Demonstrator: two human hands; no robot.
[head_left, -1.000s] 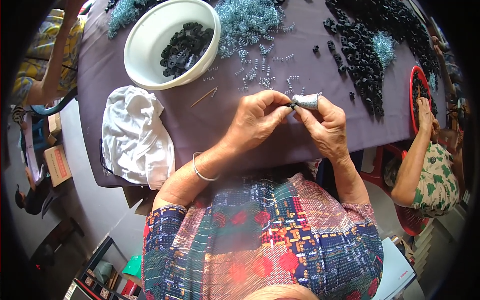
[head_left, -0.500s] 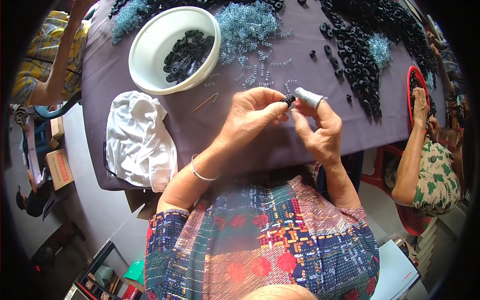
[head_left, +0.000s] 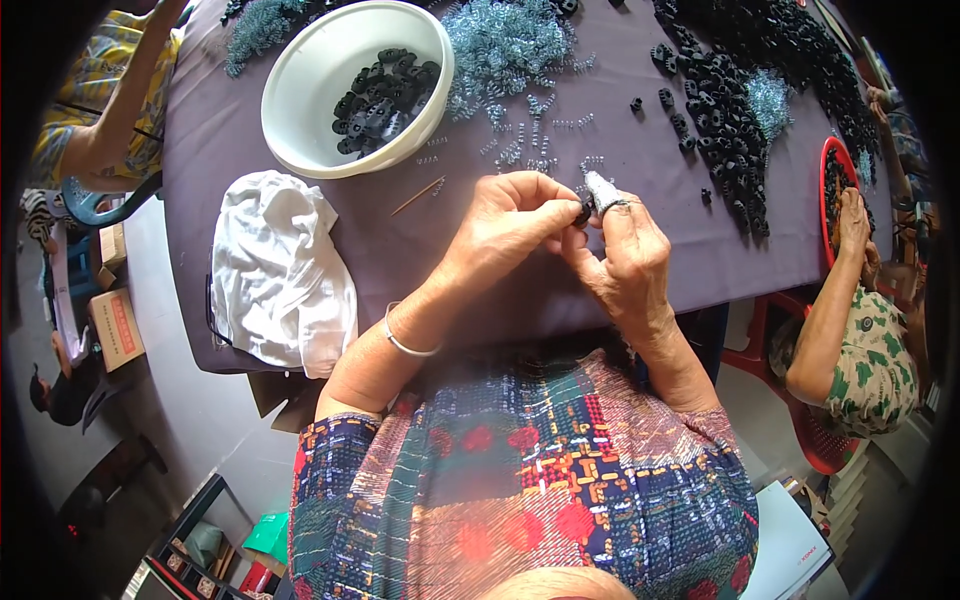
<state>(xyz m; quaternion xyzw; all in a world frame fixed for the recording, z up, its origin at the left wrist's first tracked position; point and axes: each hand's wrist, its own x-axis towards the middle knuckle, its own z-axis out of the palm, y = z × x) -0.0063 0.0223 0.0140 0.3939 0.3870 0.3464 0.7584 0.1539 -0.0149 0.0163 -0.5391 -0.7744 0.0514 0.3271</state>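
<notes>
Above the near part of the table, my left hand (head_left: 515, 218) pinches a small black plastic part (head_left: 585, 212) between thumb and fingertips. My right hand (head_left: 628, 255) meets it from the other side, fingers drawn together on the part. Its index finger carries a whitish finger wrap (head_left: 601, 190), pressed close to the part. Whether a spring sits in the part is too small to tell. Just beyond my fingertips lie loose metal coil springs (head_left: 541, 164), spilling from a large spring pile (head_left: 512, 50).
A white bowl (head_left: 283, 150) holds black parts. Beside my left arm are a white cloth (head_left: 280, 270) and a thin wooden stick (head_left: 418, 196). Black parts (head_left: 715, 130) heap at the far right, with more springs (head_left: 769, 103). Another person's hand (head_left: 853, 225) works over a red tray (head_left: 829, 160).
My right hand has moved in toward my left, its wrapped finger now tilting more upright against the black part. My left hand keeps its pinch. The view has shifted slightly.
</notes>
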